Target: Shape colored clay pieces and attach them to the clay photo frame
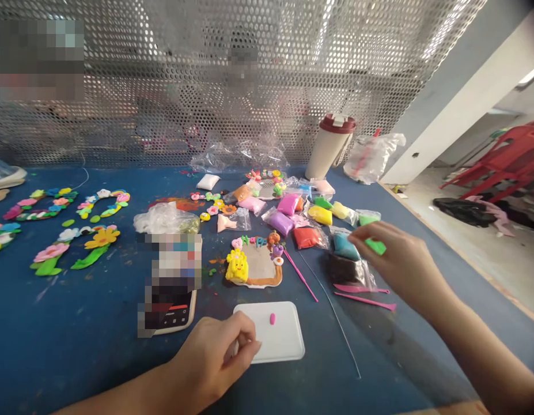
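My right hand (398, 262) hangs over the right side of the blue table and pinches a small piece of bright green clay (375, 246) between its fingers. Just below it lie a bag of blue clay (345, 246) and a bag of dark brown clay (347, 270). My left hand (215, 357) rests at the left edge of a white rounded board (286, 340), its fingers curled there. A small pink clay piece (272, 319) sits on the board, apart from my fingers.
Bagged coloured clays, pink modelling tools and a clay-decorated frame (253, 271) cover the table's middle. Clay flower shapes (63, 242) lie at the left, beside a censored phone (171, 288). A tumbler (329, 147) stands before the perforated metal screen (249, 75).
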A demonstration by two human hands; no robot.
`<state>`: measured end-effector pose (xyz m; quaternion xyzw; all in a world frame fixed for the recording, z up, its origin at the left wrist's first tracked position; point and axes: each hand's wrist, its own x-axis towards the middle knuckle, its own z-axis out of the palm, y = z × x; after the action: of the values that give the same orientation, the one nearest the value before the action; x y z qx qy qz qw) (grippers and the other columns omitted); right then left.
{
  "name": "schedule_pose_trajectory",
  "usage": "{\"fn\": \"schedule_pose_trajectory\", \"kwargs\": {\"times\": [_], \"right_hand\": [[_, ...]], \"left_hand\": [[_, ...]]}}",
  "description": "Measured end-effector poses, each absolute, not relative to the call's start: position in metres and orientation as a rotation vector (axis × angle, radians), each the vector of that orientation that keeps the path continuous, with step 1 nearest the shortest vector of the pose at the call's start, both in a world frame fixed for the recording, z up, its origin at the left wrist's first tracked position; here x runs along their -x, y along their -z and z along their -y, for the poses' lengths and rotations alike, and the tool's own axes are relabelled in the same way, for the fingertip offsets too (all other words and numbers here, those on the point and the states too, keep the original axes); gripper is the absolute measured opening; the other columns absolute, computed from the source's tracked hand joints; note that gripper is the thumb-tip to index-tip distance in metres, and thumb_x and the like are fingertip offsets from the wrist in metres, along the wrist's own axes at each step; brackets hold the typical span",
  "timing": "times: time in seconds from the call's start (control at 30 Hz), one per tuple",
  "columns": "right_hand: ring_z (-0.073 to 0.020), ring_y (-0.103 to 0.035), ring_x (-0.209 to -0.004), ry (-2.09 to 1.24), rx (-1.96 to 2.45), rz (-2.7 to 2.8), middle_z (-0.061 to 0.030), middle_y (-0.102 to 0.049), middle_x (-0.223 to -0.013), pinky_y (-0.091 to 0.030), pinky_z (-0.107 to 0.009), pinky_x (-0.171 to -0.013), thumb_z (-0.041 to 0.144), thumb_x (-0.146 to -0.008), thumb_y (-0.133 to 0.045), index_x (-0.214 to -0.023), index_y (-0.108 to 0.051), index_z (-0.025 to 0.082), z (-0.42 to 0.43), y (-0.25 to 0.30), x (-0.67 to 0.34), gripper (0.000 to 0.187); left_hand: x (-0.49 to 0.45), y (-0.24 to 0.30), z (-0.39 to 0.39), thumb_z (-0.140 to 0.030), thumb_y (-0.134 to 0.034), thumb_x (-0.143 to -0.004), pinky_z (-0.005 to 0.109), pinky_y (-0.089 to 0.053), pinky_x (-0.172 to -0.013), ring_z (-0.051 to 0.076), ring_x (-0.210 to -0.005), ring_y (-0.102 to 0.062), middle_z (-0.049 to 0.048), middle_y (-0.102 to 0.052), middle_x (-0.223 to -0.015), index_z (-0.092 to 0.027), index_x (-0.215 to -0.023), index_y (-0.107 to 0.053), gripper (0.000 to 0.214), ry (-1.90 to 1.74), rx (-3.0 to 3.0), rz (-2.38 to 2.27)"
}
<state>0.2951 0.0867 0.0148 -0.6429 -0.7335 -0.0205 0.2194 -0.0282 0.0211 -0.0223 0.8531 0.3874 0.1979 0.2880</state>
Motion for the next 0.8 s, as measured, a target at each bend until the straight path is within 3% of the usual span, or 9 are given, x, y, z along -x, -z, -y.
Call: {"fn": "schedule_pose_trajectory", "kwargs": {"times": [0.13,0.23,0.33,0.43,0.53,0.8], "right_hand": [[-0.0331,-0.064,-0.087,0.059,1.936,2.002,-0.0162,-0.067,-0.108,-0.050,-0.047,-0.073,0.041,-0.083,-0.058,-0.109,-0.064,0.018,-0.110,-0.002,-0.309,0.035],[-0.0319,-0.063,-0.099,-0.010,1.873,2.098,-0.0118,-0.069,-0.105,-0.049,-0.047,-0.087,0.029,-0.079,-0.063,-0.100,-0.071,0.021,-0.121,0.020,-0.302,0.025],[-0.0312,-0.060,-0.109,-0.002,1.853,2.084,-0.0126,-0.065,-0.116,-0.047,-0.046,-0.095,0.023,-0.079,-0.062,-0.108,-0.069,0.019,-0.123,0.032,-0.294,0.030],[-0.0266,-0.062,-0.106,0.029,1.886,1.990,-0.0133,-0.061,-0.122,-0.052,-0.042,-0.088,0.031,-0.086,-0.060,-0.120,-0.062,0.017,-0.121,0.028,-0.299,0.037],[-0.0204,-0.063,-0.099,0.101,1.973,1.834,-0.0097,-0.062,-0.119,-0.054,-0.039,-0.085,0.032,-0.094,-0.053,-0.120,-0.058,0.018,-0.121,0.018,-0.314,0.030],[-0.0209,-0.062,-0.100,0.052,2.224,1.595,-0.0082,-0.059,-0.121,-0.053,-0.042,-0.083,0.032,-0.093,-0.057,-0.121,-0.055,0.017,-0.136,0.027,-0.347,0.032]], "left_hand": [[0.028,0.024,-0.024,-0.021,-0.047,-0.092,0.023,-0.032,-0.050,0.010,-0.048,-0.050,-0.0043,-0.055,-0.058,-0.021,-0.074,-0.048,0.018,-0.587,-2.425,-1.041],[0.028,0.024,-0.023,-0.021,-0.047,-0.093,0.023,-0.035,-0.054,0.011,-0.055,-0.054,-0.0021,-0.059,-0.063,-0.020,-0.075,-0.051,0.018,-0.586,-2.471,-0.979],[0.029,0.023,-0.020,-0.022,-0.049,-0.092,0.023,-0.035,-0.054,0.011,-0.053,-0.054,-0.0029,-0.059,-0.062,-0.020,-0.077,-0.053,0.016,-0.578,-2.482,-0.921],[0.029,0.021,-0.018,-0.021,-0.051,-0.091,0.022,-0.034,-0.052,0.010,-0.051,-0.054,-0.0039,-0.059,-0.061,-0.020,-0.075,-0.053,0.016,-0.587,-2.482,-0.903],[0.030,0.021,-0.016,-0.021,-0.050,-0.091,0.022,-0.034,-0.051,0.010,-0.050,-0.053,-0.0050,-0.056,-0.059,-0.020,-0.074,-0.052,0.017,-0.600,-2.467,-0.929],[0.025,0.022,-0.011,-0.023,-0.048,-0.090,0.023,-0.032,-0.053,0.011,-0.051,-0.050,-0.0048,-0.055,-0.058,-0.021,-0.074,-0.053,0.017,-0.605,-2.439,-0.952]]}}
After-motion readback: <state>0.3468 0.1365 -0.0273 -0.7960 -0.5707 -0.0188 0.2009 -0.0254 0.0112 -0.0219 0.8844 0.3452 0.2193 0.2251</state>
